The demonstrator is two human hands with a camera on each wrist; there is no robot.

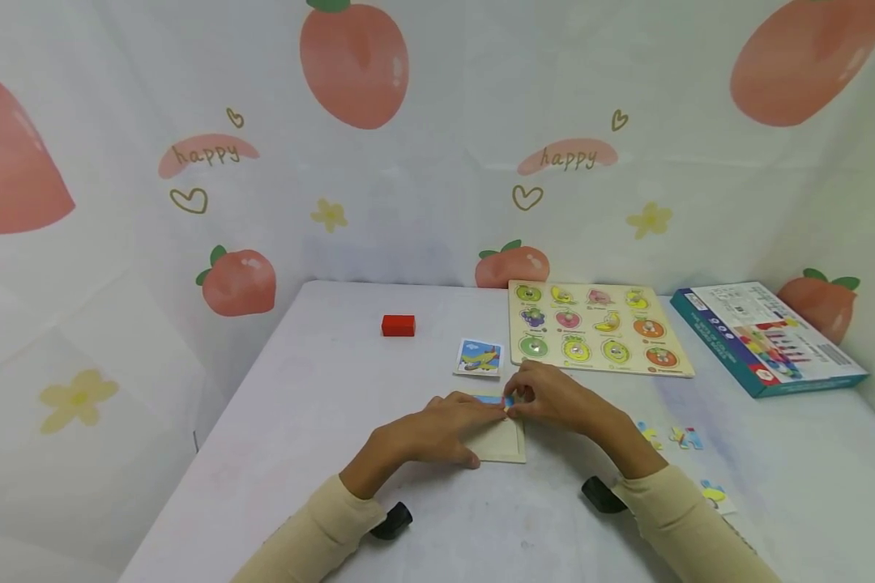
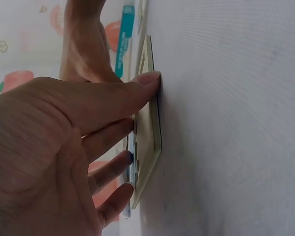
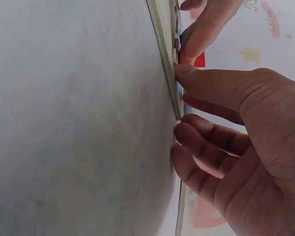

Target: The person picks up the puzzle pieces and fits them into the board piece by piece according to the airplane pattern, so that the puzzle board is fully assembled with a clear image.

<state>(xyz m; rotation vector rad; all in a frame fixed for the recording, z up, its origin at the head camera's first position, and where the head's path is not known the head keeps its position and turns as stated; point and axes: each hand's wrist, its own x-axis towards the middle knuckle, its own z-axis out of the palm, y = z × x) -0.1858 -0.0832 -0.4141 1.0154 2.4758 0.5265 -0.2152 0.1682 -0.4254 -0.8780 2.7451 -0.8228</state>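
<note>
A small pale wooden puzzle tray (image 1: pixel 501 447) lies on the white table between both hands, with blue printed pieces (image 1: pixel 487 399) along its far side. My left hand (image 1: pixel 437 427) reaches over its left part; in the left wrist view the thumb presses the tray's edge and the extended fingertips rest on the pieces. At the far right corner, my right hand (image 1: pixel 554 398) pinches a small puzzle piece (image 1: pixel 508 402) between thumb and index finger, mostly hidden by them. Its other fingers are bent beside the tray. Just beyond lies a picture card (image 1: pixel 480 358) showing a yellow plane.
Loose puzzle pieces (image 1: pixel 687 438) lie near the right forearm, one (image 1: pixel 714 492) partly behind the sleeve. Farther back are a fruit puzzle board (image 1: pixel 516 325), a flat teal-edged box (image 1: pixel 773 340) and a red block (image 1: pixel 398 325). A printed cloth (image 1: pixel 423 178) hangs behind the table.
</note>
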